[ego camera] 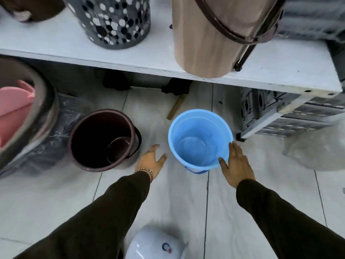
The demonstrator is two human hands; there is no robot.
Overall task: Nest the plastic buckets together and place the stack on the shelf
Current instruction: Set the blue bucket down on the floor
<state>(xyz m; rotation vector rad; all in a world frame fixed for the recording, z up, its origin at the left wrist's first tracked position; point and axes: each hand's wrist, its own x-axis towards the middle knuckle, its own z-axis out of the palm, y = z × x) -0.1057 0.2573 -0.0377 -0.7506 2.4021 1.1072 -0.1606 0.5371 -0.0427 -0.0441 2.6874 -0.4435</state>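
Observation:
A light blue plastic bucket [199,139] stands upright on the tiled floor, its blue handle hanging at the near side. My right hand [237,165] grips its near right rim, thumb inside and fingers along the outside. To its left stands a dark brown bucket [100,139], upright with its mouth open. My left hand [152,159] hovers open between the two buckets, touching neither. The white shelf [130,58] runs across above them.
On the shelf stand a tan bucket [214,34] with a brown handle and a grey spotted bin [115,21]. A large tub with pink plastic [20,109] sits at left. Grey crates [280,113] lie under the shelf at right. A white object [155,243] lies near my feet.

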